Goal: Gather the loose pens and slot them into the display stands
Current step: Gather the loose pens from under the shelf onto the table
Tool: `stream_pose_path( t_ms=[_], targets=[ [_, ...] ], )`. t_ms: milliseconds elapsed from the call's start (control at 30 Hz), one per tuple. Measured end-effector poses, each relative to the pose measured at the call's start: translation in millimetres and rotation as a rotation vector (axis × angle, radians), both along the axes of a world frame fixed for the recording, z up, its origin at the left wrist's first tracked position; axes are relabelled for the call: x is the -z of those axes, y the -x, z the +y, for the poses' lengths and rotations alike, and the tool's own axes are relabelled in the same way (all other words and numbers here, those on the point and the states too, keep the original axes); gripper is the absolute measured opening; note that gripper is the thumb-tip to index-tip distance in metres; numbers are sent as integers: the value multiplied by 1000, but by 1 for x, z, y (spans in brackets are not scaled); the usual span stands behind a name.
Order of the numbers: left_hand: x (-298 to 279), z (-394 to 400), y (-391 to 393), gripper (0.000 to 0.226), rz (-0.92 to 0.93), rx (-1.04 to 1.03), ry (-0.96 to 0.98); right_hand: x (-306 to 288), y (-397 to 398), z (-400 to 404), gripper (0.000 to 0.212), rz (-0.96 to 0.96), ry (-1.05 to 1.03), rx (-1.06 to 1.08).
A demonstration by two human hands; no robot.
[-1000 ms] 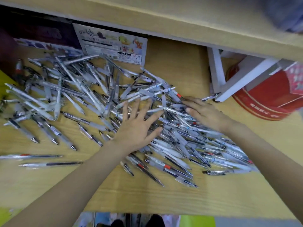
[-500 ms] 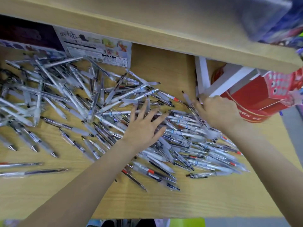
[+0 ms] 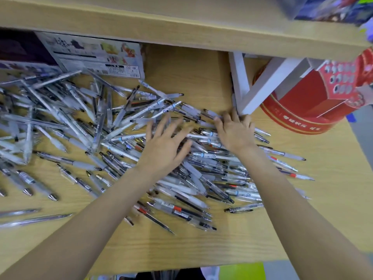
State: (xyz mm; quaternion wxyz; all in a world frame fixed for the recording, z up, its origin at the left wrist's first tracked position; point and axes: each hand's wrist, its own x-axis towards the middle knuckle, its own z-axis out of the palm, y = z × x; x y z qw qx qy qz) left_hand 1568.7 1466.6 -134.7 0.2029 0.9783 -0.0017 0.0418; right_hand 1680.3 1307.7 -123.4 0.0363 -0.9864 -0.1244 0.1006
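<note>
My hands, left and right, lie flat and open on the loose pens, gathering; next I need to scoop a bundle.

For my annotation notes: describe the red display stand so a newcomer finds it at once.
Start at the wooden shelf strewn with pens. At its far right end, behind a white frame, stands the red display stand. It is the only big red thing there.

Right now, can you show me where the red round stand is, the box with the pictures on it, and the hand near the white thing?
red round stand [image 3: 298,116], head view, on its curved red side wall.
picture box [image 3: 96,57], head view, on its printed face.
right hand [image 3: 235,132], head view, on the back of the hand.
</note>
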Motion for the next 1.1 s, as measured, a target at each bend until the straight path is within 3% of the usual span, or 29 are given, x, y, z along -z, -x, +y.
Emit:
stream_pose_path(
  t_ms=[167,333,467,633,933,1100],
  targets=[
    [-19,-15,-60,48,-116,-55,70,0,-1,-6,50,36,-135,-36],
    [-19,-42,-126,41,95,6,103,-1,14,-59,54,-23,-390,5],
    [-9,-66,-149,58,237,117,100,15,24,-84,39,-68,-366,81],
    [0,-80,-156,50,127,0,23,18,25,-88,57,-69,-418,58],
    [0,-81,-164,32,61,-64,7,24,24,-88,59,-117,-385,55],
    [-7,-75,-166,47,161,-12,40,25,24,-88,58,-133,-383,53]
  ],
)
